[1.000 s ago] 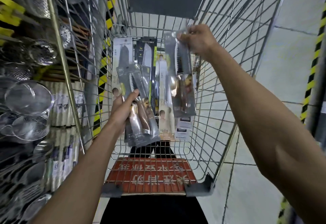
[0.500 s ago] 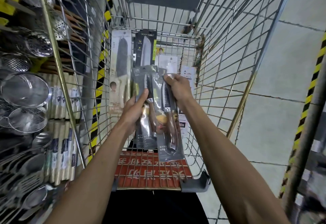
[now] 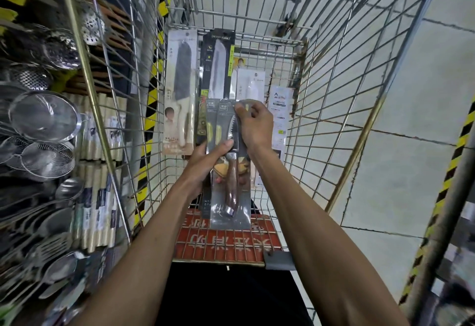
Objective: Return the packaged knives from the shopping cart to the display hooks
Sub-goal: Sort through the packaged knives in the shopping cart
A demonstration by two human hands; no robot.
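Observation:
Over the wire shopping cart (image 3: 334, 109) both hands hold a small stack of grey packaged knives (image 3: 230, 197) with brown handles. My left hand (image 3: 205, 163) grips the stack at mid height, thumb on the front pack. My right hand (image 3: 253, 126) pinches the packs' top edge. Several more packaged knives lie on the cart floor behind: a pale pack with a dark blade (image 3: 180, 89), a black pack (image 3: 217, 66) and white packs (image 3: 250, 84).
A rack of steel strainers, ladles and skimmers (image 3: 43, 120) fills the left side, close against the cart. A red sign panel (image 3: 226, 243) sits at the cart's near end. Grey floor tiles and yellow-black hazard stripes (image 3: 447, 171) lie to the right.
My right hand brought its knife pack down from high in the cart and laid it onto the packs in my left hand; both hands now hold one stack.

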